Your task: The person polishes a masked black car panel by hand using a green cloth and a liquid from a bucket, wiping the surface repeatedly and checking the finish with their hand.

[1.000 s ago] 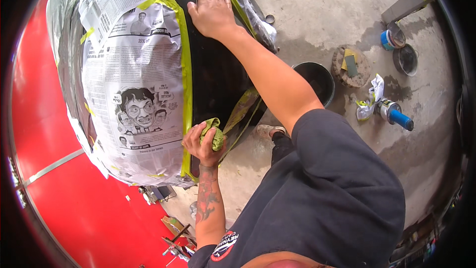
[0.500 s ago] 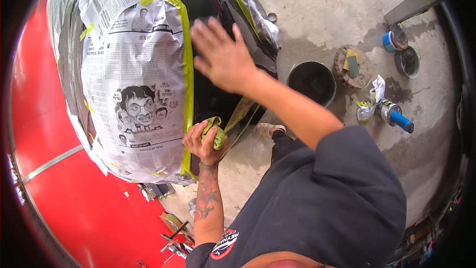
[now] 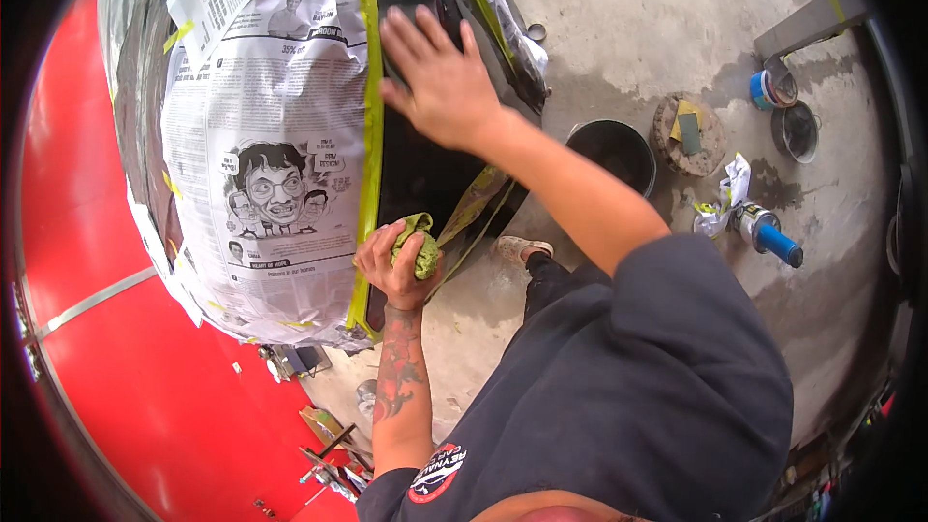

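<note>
My right hand lies flat with its fingers stretched over the black panel of a car body, and nothing is in it. Strips of yellow-green masking tape border that panel. Newspaper covers the neighbouring surface on the left. Nearer to me, my left hand is wrapped round a crumpled green cloth at the panel's lower edge, beside the tape. The palm side of my right hand is hidden.
A black bucket stands on the concrete floor right of the car. Beyond it are a round block with sanding sheets on top, a blue-labelled can, a small dark pail and a can with a blue roll. A red surface lies lower left.
My right hand has shifted slightly up along the black panel, still flat. The left hand keeps the green cloth in nearly the same place. The view has tilted a little.
</note>
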Motion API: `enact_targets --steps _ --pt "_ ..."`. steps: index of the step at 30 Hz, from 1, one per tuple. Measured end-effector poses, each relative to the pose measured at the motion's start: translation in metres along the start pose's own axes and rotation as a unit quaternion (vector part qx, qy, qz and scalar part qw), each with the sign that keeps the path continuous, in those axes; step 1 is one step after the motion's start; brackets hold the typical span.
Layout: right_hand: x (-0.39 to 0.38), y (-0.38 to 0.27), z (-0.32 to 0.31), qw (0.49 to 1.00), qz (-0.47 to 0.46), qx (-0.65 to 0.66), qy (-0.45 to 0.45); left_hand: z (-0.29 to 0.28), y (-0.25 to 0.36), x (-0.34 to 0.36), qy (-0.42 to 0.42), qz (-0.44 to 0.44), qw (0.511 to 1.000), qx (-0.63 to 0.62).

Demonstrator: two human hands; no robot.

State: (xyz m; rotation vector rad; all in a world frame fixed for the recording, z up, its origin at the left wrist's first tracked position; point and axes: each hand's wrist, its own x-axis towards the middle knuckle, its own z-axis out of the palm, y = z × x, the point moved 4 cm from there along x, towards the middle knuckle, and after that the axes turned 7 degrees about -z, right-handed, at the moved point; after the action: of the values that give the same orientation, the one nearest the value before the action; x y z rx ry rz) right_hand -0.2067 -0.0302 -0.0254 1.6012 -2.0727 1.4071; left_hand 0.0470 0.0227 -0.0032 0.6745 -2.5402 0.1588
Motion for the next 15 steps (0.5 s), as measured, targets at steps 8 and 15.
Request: enact_targets --steps 8,15 --pt "-0.116 -0.052 -0.01 0.978 -0.171 0.022 -0.113 -0.002 0.002 0.0 -0.045 0.026 0.999 -0.011" --pt "-0.046 -0.009 -0.02 0.999 0.032 0.018 -0.015 -0.001 0.0 -0.001 -0.039 0.032 0.999 -0.012"
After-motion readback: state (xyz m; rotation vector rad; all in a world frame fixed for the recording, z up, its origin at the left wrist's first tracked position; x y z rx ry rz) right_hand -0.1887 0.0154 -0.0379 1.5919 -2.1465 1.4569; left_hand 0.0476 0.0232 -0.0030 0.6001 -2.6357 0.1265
